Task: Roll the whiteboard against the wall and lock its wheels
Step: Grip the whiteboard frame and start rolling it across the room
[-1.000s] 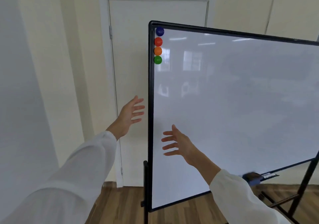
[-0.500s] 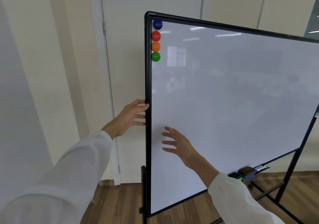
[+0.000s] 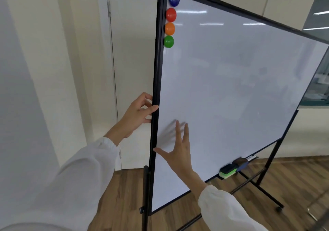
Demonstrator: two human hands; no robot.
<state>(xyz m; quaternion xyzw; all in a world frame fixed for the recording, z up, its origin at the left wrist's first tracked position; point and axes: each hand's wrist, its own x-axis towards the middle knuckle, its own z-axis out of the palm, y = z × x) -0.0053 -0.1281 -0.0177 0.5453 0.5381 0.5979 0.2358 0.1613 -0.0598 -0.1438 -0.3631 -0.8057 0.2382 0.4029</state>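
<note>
A black-framed whiteboard (image 3: 231,88) on a black rolling stand fills the middle and right of the view, standing at an angle to the cream wall (image 3: 44,52). My left hand (image 3: 137,115) grips its left frame edge, thumb on the front, fingers curled behind. My right hand (image 3: 178,150) rests flat and spread on the white surface near that edge. One caster wheel (image 3: 278,209) shows at the lower right; the other wheels are out of view.
A white door (image 3: 131,52) stands behind the board's left edge. Several round coloured magnets (image 3: 170,21) sit in the board's top-left corner. Erasers (image 3: 233,168) lie on the bottom tray. Wooden floor (image 3: 121,195) runs beneath the stand legs (image 3: 256,186).
My left hand has closed around the board's left frame edge. My right hand has turned fingers-up and pressed flat on the surface. The view has moved closer to the board.
</note>
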